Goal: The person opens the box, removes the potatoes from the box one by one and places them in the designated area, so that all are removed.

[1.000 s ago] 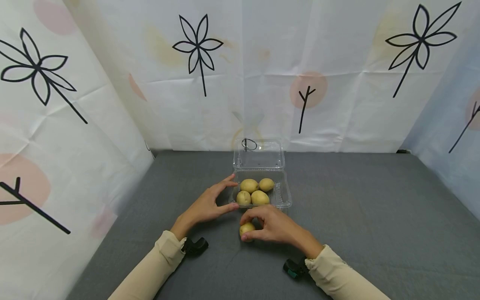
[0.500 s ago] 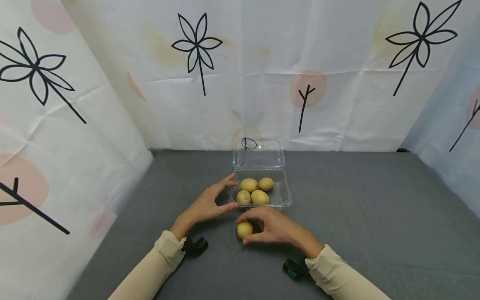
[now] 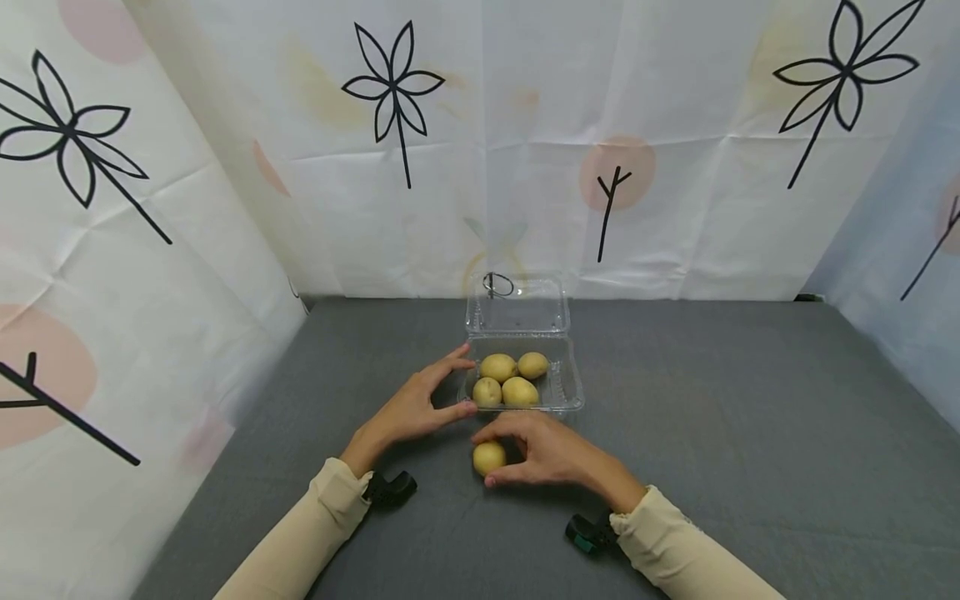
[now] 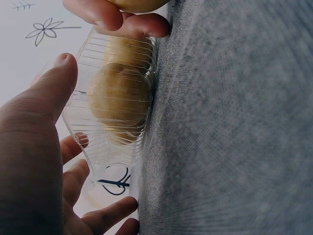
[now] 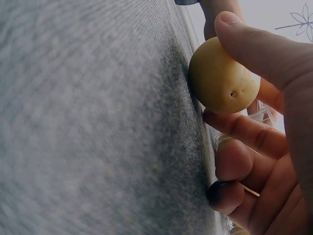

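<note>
On the grey cloth, in front of a clear plastic clamshell box (image 3: 567, 392), my right hand (image 3: 551, 450) holds a small yellow potato (image 3: 489, 458). The right wrist view shows its thumb (image 5: 249, 41) on one side of the potato and the index finger (image 5: 244, 128) against the other, with the potato close to the cloth. Several more potatoes (image 3: 498, 367) lie inside the box, towards its left. My left hand (image 3: 412, 408) rests at the box's left side, thumb by the near corner and fairly straight fingers spread along the side.
The box's lid (image 3: 517, 312) stands open at the back, near the patterned white curtain (image 3: 547, 200) behind the table. Grey cloth (image 3: 712, 433) covers the tabletop. Each wrist wears a small black camera (image 3: 393, 489).
The potato has turned and shifted slightly left between the right thumb and fingers, which have loosened a little around it. The left hand and the box stay in place.
</note>
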`<action>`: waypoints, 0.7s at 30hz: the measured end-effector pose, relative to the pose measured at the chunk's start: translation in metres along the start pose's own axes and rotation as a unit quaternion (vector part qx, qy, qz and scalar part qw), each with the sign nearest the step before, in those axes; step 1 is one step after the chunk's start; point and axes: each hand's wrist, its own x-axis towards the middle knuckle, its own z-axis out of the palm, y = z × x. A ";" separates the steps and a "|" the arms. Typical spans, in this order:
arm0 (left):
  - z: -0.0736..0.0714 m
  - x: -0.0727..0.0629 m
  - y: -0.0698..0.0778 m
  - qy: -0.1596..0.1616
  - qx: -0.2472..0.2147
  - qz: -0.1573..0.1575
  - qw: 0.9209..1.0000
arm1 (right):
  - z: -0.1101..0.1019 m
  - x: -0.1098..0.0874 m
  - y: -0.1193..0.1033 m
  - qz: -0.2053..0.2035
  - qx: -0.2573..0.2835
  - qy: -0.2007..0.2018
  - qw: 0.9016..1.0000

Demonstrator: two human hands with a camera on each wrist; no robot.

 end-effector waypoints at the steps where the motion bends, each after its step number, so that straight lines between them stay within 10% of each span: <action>1: 0.000 0.000 0.000 0.000 0.000 -0.001 1.000 | 0.000 0.000 0.000 -0.001 -0.002 0.000 1.000; 21: 0.000 0.000 0.001 0.004 0.006 0.005 1.000 | 0.001 0.000 -0.003 -0.009 -0.010 -0.005 1.000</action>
